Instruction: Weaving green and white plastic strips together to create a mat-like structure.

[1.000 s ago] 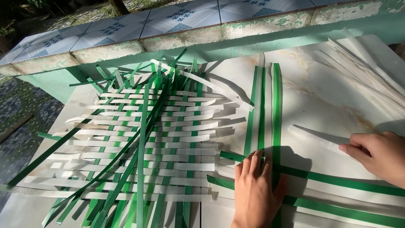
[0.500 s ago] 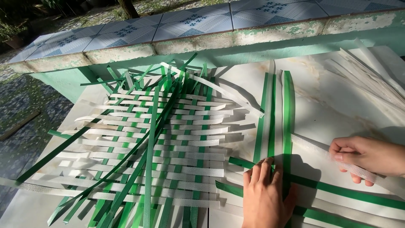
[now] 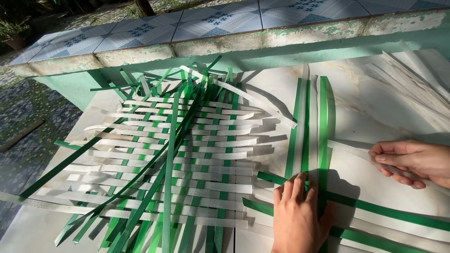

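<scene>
Left hand [image 3: 297, 215], fingers flat and released, pressing the crossing of upright green plastic strips [image 3: 305, 126] and a horizontal green plastic strip [image 3: 393, 214] on the pale marble desk [image 3: 370, 112], while the right hand [image 3: 415, 161] pinches a white plastic strip [image 3: 349, 149] beside the loosely woven green-and-white strip mat [image 3: 173, 159].

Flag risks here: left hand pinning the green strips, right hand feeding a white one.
1. The left hand only presses the upright green strips; they could splay.
2. The white strip in the right hand might snag crossing them.
3. The loose woven mat nearby could shift.
</scene>
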